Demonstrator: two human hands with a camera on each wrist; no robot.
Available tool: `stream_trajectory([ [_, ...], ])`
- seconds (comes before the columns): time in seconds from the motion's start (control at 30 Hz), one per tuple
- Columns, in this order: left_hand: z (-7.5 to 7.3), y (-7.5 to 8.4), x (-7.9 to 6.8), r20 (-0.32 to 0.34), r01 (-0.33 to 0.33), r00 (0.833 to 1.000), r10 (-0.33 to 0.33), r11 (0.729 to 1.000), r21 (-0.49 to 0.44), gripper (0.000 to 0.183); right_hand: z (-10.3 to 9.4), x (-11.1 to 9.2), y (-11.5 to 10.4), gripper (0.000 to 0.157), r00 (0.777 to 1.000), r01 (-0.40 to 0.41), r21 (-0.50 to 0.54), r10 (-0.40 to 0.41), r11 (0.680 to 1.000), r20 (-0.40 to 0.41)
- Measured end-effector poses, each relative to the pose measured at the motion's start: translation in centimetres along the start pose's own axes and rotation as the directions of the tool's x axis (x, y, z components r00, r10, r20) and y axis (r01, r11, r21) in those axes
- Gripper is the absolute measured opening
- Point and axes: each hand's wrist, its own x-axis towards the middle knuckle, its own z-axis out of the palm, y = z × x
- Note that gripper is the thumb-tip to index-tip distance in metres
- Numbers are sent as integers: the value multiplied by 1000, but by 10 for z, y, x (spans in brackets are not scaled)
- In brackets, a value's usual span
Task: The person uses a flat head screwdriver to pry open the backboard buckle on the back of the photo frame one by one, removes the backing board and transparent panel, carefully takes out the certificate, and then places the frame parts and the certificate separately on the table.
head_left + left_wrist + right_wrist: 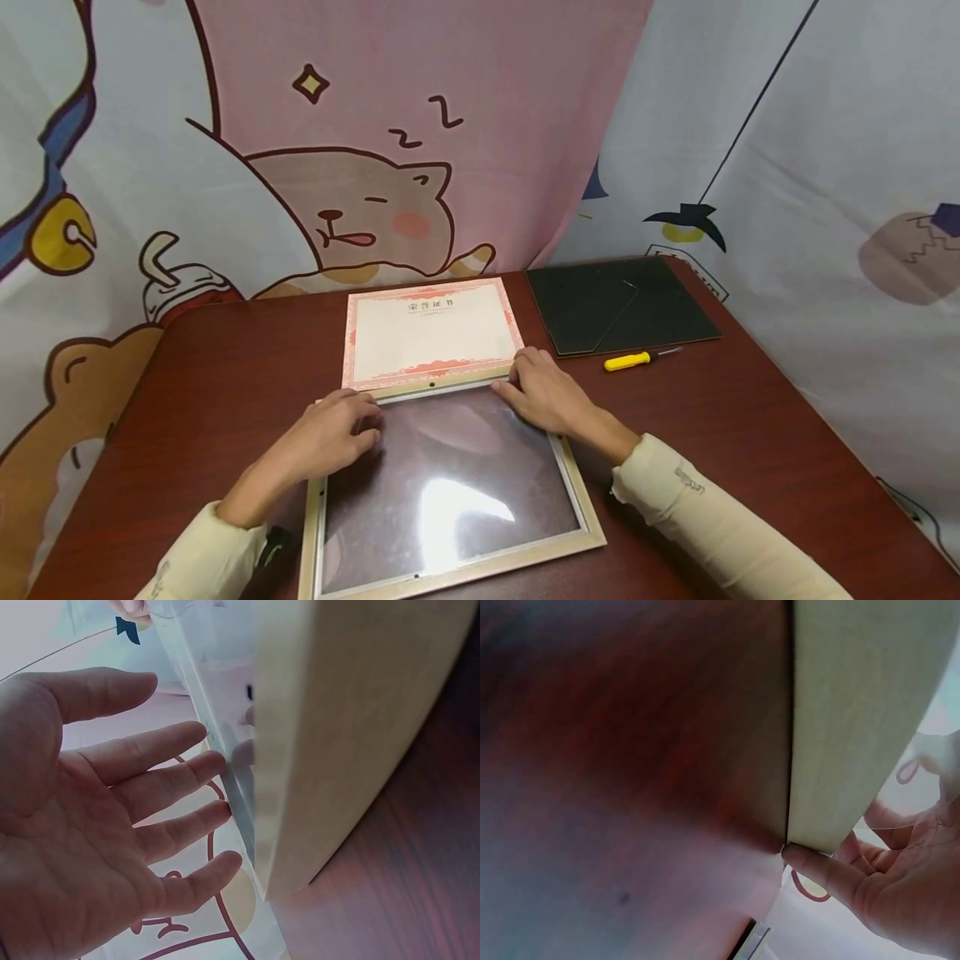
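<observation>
A pale gold picture frame [525, 550] lies on the table with a glossy clear sheet [450, 450] across its opening. At the frame's far left corner is my left hand [330, 433]. Its fingers [172, 784] are spread and nearly straight, fingertips right at the sheet's edge beside the frame's rail [300, 750]. My right hand [547, 392] is at the far right corner, thumb inside the rail and fingers over its far side. It pinches the sheet's edge, which curves near the fingers, while one fingertip touches the frame corner [817, 832] in the right wrist view.
A certificate [427, 333] with a red patterned border lies just beyond the frame. To its right is a black backing board [622, 304], with a yellow-handled screwdriver [630, 361] in front of it. A cartoon-printed curtain [525, 125] hangs behind the dark red table [210, 375].
</observation>
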Motion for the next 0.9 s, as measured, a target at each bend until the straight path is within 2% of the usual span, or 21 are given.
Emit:
stream_trajectory([
  [0.3, 2, 0, 0, -16, -2, 1000, 2, 1000, 3, 27, -3, 2, -1, 36, 999, -51, 125, 51, 991, -1],
  [0.47, 2, 0, 0, -18, -5, 1000, 5, 1000, 2, 27, -3, 3, 0, 29, 998, -53, 193, 61, 980, -34],
  [0.73, 2, 0, 0, -23, -13, 1000, 13, 1000, 12, 24, -10, 5, 2, 19, 990, -51, 296, 88, 954, -112],
  [0.9, 1, 0, 0, -10, 5, 1000, -4, 1000, 7, 24, -14, 6, 4, 24, 986, -70, 388, 124, 919, -116],
])
